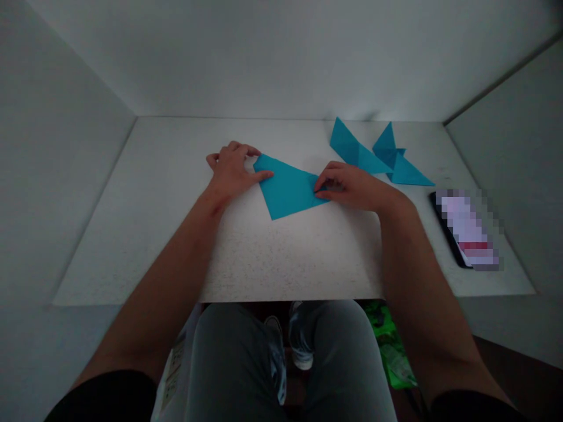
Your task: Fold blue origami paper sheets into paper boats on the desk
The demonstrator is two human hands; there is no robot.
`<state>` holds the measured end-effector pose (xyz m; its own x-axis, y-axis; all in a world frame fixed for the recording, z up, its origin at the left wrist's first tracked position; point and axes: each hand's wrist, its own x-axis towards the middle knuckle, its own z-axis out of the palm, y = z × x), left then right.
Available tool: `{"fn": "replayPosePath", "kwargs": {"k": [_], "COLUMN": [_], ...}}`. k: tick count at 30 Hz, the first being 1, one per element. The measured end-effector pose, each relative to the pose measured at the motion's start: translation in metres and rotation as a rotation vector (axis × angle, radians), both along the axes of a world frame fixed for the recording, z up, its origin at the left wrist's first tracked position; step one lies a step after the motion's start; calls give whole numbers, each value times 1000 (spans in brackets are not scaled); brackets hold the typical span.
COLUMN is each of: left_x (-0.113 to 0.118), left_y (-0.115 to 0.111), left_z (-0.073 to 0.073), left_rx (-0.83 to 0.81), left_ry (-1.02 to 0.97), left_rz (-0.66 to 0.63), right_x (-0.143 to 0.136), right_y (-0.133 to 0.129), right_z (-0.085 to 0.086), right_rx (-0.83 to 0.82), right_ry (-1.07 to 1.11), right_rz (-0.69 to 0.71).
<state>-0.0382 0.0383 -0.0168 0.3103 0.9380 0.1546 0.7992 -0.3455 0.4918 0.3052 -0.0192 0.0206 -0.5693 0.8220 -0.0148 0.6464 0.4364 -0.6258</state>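
A sheet of blue paper (pixel 288 190), with slanted edges and a point toward me, lies on the white table between my hands. My left hand (pixel 235 164) rests at its left corner, the thumb lying on top of the paper and the other fingers around the far edge. At the right end, my right hand (pixel 345 183) pinches the paper between thumb and fingers, hiding that corner. Just beyond my right hand are two folded blue paper pieces, one (pixel 354 149) with a raised tip and another (pixel 398 158) with several points.
A phone (pixel 466 231) with a lit, blurred screen lies on the right of the white table (pixel 285 264). Walls stand at the back and both sides. Below the front edge are my knees, a green bag (pixel 391 346) on the right and a white box (pixel 176 363) on the left.
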Motion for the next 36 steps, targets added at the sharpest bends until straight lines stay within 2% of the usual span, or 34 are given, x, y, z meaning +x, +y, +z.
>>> {"fn": "replayPosePath", "kwargs": {"k": [5, 9, 12, 17, 23, 26, 31, 36], "left_x": [-3, -2, 2, 7, 6, 7, 9, 9], "left_y": [1, 0, -3, -7, -3, 0, -1, -1], "left_z": [-4, 0, 8, 17, 15, 14, 12, 9], "left_rx": [-12, -23, -109, -200, -252, -273, -243, -113], "left_ry": [-2, -9, -15, -116, -244, -341, -417, -298], "left_rz": [-8, -30, -73, -162, -212, -198, -196, -162], "right_x": [14, 15, 11, 3, -3, -2, 5, 20], "right_y": [7, 9, 9, 5, 3, 5, 7, 1], "right_z": [-16, -18, -15, -9, -9, -10, -5, 7], "right_rx": [98, 97, 82, -21, -211, -202, -52, -87], "right_ry": [-19, -8, 20, 108, 216, 222, 218, 189], "right_rz": [-127, -106, -69, -68, -80, -123, -244, -184]}}
